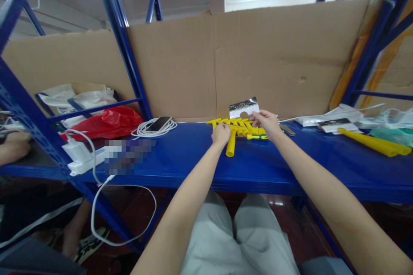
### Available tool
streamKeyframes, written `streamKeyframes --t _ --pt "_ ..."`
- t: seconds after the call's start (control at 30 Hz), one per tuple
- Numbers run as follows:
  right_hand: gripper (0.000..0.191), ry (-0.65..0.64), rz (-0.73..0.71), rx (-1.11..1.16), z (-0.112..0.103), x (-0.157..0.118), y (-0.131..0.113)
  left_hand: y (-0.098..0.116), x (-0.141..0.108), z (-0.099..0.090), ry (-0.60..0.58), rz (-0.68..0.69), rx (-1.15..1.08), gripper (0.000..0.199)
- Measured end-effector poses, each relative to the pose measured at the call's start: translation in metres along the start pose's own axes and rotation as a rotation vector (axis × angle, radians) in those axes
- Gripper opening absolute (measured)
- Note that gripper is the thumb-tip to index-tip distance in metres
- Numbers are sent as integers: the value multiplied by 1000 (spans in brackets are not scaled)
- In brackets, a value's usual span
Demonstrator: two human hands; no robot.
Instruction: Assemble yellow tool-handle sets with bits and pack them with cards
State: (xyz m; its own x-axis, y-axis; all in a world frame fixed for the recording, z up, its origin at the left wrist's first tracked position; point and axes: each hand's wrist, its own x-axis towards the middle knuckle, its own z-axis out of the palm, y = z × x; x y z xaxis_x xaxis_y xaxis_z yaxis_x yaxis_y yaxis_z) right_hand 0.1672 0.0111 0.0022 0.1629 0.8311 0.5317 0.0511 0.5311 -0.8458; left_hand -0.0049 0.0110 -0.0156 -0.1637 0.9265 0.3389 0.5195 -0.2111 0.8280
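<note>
Several yellow T-shaped pieces (pixel 238 125) lie in a row on the blue table (pixel 193 154). My left hand (pixel 221 134) is closed at the left part of the row, beside a thick yellow tube (pixel 230 145) that points toward me; what its fingers hold, if anything, is hidden. My right hand (pixel 265 123) pinches the lower right corner of a black and white card (pixel 244 107), which stands tilted above the yellow pieces. Just below the row, left of my right wrist, is a yellow and green handle (pixel 257 137).
A phone (pixel 158 123) rests on a coiled white cable (pixel 142 129) to the left, near a red bag (pixel 112 121) and white power strip (pixel 87 164). Yellow tubes (pixel 371 141) and another card (pixel 335 124) lie right. Cardboard (pixel 274 56) stands behind. Another person's arm (pixel 14 148) shows far left.
</note>
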Motion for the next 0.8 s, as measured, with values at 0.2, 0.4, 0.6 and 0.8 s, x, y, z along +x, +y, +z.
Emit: streamKeyframes --t 0.2,0.4,0.6,0.8 --pt "41 41 31 -20 -3 3 4 -13 0 8 -157 31 224 25" --pt "41 7 36 -3 1 1 3 -19 6 21 -222 -46 15 39" --pt "42 31 66 28 0 1 3 -8 2 20 -205 -228 -356 28" --pt "41 11 73 52 -1 1 1 1 10 10 -33 -349 -838 12"
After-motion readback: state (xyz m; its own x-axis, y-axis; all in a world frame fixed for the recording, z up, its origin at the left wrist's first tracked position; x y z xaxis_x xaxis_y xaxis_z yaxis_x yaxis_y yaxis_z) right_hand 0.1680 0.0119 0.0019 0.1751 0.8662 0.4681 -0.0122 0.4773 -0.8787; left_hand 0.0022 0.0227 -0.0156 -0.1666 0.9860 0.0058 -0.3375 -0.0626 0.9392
